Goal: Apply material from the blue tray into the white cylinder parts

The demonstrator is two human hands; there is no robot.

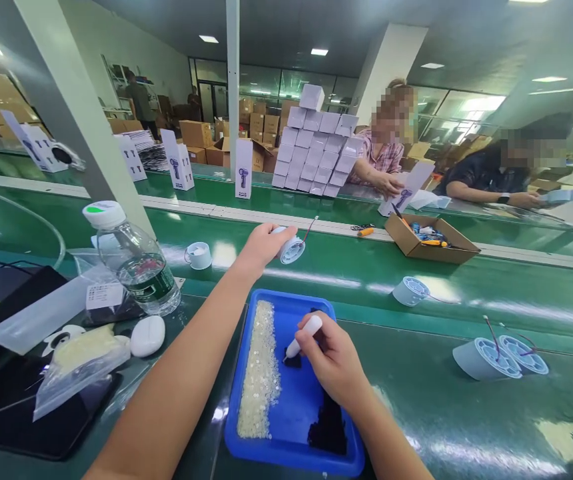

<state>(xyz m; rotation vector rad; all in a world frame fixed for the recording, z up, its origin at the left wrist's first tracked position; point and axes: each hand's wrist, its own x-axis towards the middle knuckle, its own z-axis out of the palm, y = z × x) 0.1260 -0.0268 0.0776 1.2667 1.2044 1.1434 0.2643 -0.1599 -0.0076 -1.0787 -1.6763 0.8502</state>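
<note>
My left hand [261, 245] reaches out over the green belt [366, 273] and grips a light-blue round fan housing [291, 249] with a red wire trailing from it. My right hand [334, 360] holds a white pen-shaped tool [302, 335] like a pencil, its tip down on a small black piece in the blue tray [291, 453]. The tray holds a strip of tiny clear beads [261, 373] on its left and dark pieces [327, 427] on its right.
More fan housings lie on the belt [410, 291], [486, 359], [199, 255]. A water bottle [134, 260], plastic bags [76, 367] and a white oval case [147, 335] sit at my left. A cardboard box of tools [429, 239] and stacked white boxes [314, 147] stand beyond; two people work opposite.
</note>
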